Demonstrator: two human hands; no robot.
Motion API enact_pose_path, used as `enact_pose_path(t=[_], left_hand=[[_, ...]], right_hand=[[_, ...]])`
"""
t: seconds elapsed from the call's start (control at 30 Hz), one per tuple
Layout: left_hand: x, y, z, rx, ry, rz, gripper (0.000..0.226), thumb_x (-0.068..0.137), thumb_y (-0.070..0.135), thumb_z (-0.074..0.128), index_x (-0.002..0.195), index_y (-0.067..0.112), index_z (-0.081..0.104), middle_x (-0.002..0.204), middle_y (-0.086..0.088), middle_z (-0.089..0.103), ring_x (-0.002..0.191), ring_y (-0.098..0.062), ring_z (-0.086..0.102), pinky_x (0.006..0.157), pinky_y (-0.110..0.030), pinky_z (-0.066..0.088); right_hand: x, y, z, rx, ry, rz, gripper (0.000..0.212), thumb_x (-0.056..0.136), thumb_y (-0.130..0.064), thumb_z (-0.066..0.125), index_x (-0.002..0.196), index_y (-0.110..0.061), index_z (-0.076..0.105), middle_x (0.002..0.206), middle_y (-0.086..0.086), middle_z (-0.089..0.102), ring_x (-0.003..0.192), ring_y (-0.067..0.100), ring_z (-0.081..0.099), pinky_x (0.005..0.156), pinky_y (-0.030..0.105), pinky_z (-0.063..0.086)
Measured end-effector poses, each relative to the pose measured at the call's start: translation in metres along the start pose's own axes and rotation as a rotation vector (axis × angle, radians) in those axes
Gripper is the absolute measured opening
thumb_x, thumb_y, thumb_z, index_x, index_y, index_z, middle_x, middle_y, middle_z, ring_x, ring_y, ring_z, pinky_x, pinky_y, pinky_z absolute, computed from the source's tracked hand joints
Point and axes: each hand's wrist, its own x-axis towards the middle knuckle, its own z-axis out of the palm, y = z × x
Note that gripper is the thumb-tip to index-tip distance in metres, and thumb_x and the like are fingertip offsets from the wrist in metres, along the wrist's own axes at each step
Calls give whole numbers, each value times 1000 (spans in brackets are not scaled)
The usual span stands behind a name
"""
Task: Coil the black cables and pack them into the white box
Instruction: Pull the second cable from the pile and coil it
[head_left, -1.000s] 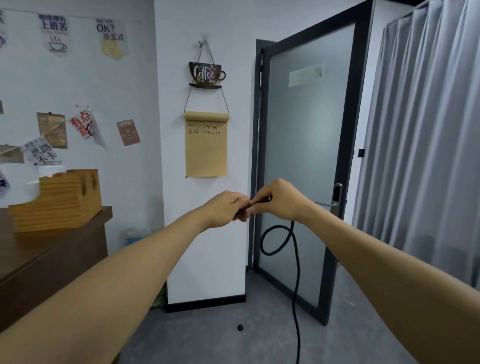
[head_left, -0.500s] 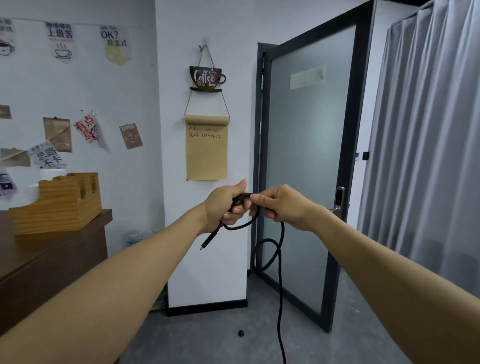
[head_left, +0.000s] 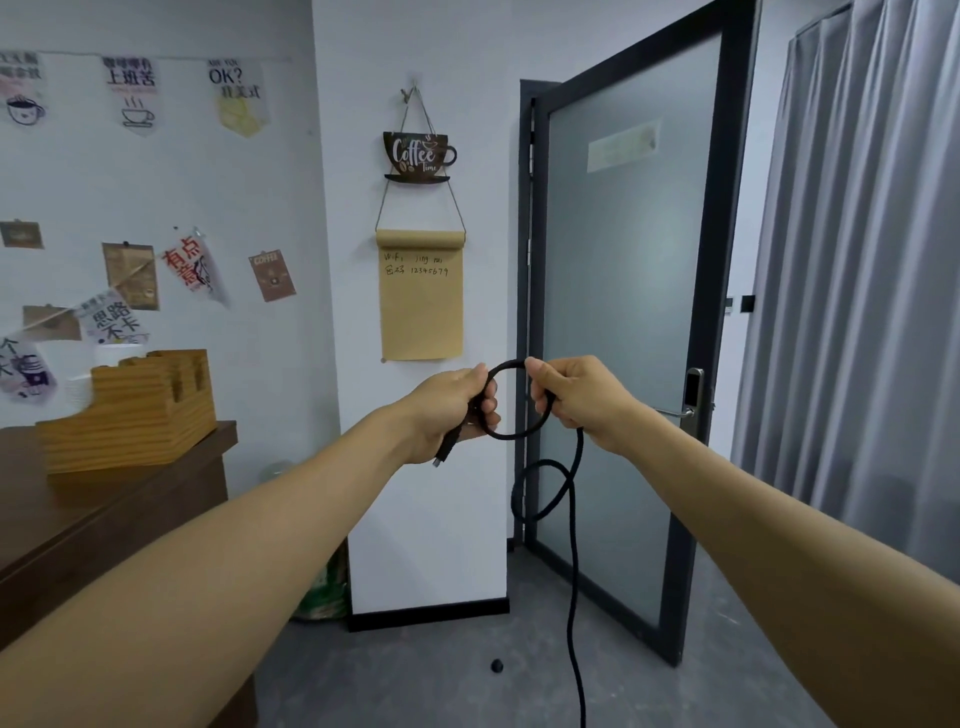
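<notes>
- Out in front at mid-height, between the two raised arms, a single loop of the black cable (head_left: 519, 400) stands roughly upright, spanning the gap from the left hand (head_left: 457, 405) to the right hand (head_left: 576, 397).
- Left hand: fingers curled closed around the near-left side of the loop, with the plug end (head_left: 445, 451) sticking out below the palm, pointing down and slightly left.
- Right hand: thumb and fingers pinched narrowly on the top right of the loop; from under this hand the free length drops, throws a small slack curl (head_left: 540, 491) just below, then runs on straight down out of view at the bottom edge.
- Deciding relation: the uncoiled length hangs below and slightly right of the loop, long axis near vertical, directly under the right hand. I judge that hand the nearer one to gather the next turn upward while the left keeps the coil.
- Only one turn shows, so coiling looks barely begun; the white box is not in view.
- Readable writing: a cup-shaped sign (head_left: 418, 156) on the far wall says "Coffee Time"; the brown paper roll (head_left: 421, 296) under it reads "WiFi" with "12345679" below; a pennant (head_left: 236, 93) at upper left says "OK?". The other cards carry Chinese characters.
- A wooden organiser (head_left: 130, 410) sits on the brown counter (head_left: 109, 514) at left, well apart.
</notes>
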Motion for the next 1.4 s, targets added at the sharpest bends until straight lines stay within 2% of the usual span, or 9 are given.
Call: enact_pose_path(t=[0.17, 0.33, 0.53, 0.67, 0.87, 1.0, 1.1, 1.23, 1.4], left_hand=[[5, -3, 10, -133, 120, 84, 40, 103, 36, 27, 74, 14, 43, 59, 4, 28, 45, -8, 26, 49, -18, 37], [6, -4, 15, -303, 107, 128, 41, 104, 37, 27, 73, 15, 42, 49, 10, 27, 37, -3, 20, 35, -14, 19], [-1, -5, 13, -339, -21, 91, 39, 100, 41, 37, 71, 15, 43, 45, 11, 22, 34, -3, 18, 34, -14, 15], [-1, -16, 6, -266, 81, 88, 36, 100, 35, 41, 70, 15, 41, 43, 11, 23, 34, -3, 18, 34, -14, 16], [0, -19, -4, -303, 233, 119, 38, 102, 32, 38, 69, 14, 40, 39, 12, 24, 33, -3, 18, 34, -14, 17], [3, -19, -15, -338, 324, 105, 37, 102, 32, 39, 69, 14, 41, 38, 12, 25, 31, -3, 19, 32, -14, 18], [6, -25, -23, -372, 406, 83, 37, 102, 32, 40, 69, 14, 42, 36, 12, 26, 29, -3, 20, 31, -15, 18], [7, -31, -30, -379, 506, 51, 37, 101, 31, 41, 68, 14, 43, 35, 12, 28, 29, -4, 20, 32, -16, 17], [8, -33, -35, -396, 571, 33, 37, 100, 31, 43, 68, 14, 44, 43, 8, 29, 28, -5, 20, 31, -16, 17]], right_hand=[[-1, -1, 8, 210, -6, 95, 44, 98, -34, 47, 64, -7, 55, 57, 6, 52, 34, 8, 26, 37, 17, 21], [-4, 1, 15, 453, -24, 202, 45, 97, -36, 48, 64, -7, 55, 50, 1, 47, 33, 8, 25, 37, 18, 19], [-7, 12, 18, 502, -69, 232, 45, 97, -39, 47, 64, -8, 55, 49, 0, 46, 33, 8, 24, 38, 18, 18], [-10, 19, 19, 329, -120, 162, 39, 96, -37, 48, 77, -8, 66, 59, 0, 60, 41, 9, 31, 43, 19, 24], [-20, 41, 24, 145, -215, 190, 11, 90, -22, 61, 87, -13, 64, 78, 3, 65, 63, 13, 55, 69, 26, 48], [-28, 54, 27, -43, -362, 221, 17, 90, -34, 59, 89, -17, 62, 85, -4, 71, 84, 10, 62, 92, 32, 45], [-33, 57, 29, -146, -382, 206, 32, 91, -48, 52, 87, -17, 59, 91, -1, 68, 87, 10, 60, 91, 29, 40], [-34, 60, 26, -255, -309, 195, 40, 89, -55, 49, 75, -18, 54, 72, -6, 60, 67, 8, 50, 73, 22, 36], [-37, 61, 19, 181, -243, 303, 29, 96, -36, 48, 79, -13, 53, 74, -1, 48, 68, 12, 43, 78, 29, 48]])
